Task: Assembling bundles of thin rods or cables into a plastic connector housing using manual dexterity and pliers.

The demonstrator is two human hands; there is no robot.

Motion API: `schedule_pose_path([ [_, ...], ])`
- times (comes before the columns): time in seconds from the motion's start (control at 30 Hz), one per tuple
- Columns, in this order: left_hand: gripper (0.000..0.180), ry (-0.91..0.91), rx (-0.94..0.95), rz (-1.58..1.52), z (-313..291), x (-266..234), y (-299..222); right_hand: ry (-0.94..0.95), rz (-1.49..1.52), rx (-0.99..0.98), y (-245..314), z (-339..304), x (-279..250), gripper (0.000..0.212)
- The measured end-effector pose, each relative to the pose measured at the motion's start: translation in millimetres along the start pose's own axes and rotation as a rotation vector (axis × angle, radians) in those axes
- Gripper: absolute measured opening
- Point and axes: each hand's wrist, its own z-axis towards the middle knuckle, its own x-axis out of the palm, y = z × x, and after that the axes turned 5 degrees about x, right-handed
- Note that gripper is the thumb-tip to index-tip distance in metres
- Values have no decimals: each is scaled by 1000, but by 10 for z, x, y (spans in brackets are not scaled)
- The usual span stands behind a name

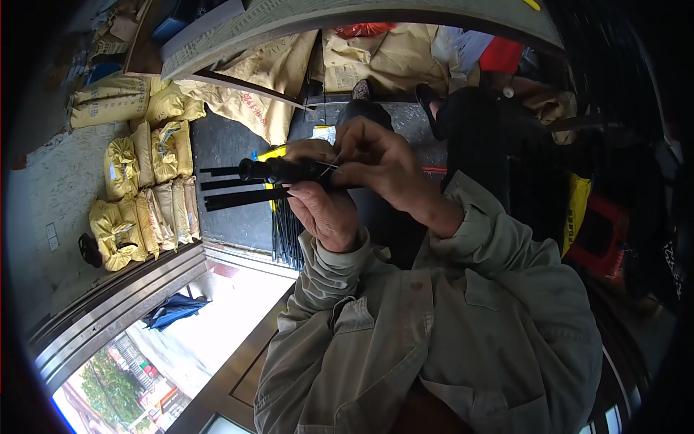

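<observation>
My left hand [325, 217] is wrapped round a black knobbed shaft with several slim black ribs [242, 198] sticking out to the left; it looks like part of a folding umbrella. Its thumb lies along the near side, and the fingers curl over the far side. Close against it, my right hand [390, 166] has thumb and forefinger pinched on a thin pale wire or thread [330, 167] at the shaft's right end. The exact point where the wire meets the black part is too small to make out.
Yellow and tan wrapped packages [148, 163] are stacked along the left wall. Black rods [286, 239] stand in a bundle below my hands. A table edge [361, 20] crosses the top, with brown paper sacks [383, 61] beneath. A red container [603, 235] sits at right; a doorway opens lower left.
</observation>
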Motion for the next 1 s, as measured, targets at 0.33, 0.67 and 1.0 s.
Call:
schedule_pose_path([
  [0.33,43,164,159,-83,107,46,49,275,183,323,147,201,-234,27],
  [0.67,23,183,-39,-59,294,218,-248,47,-476,40,795,553,-870,29],
  [1.0,13,490,-124,-35,370,96,-313,-597,-2261,-486,1504,1282,-2137,33],
])
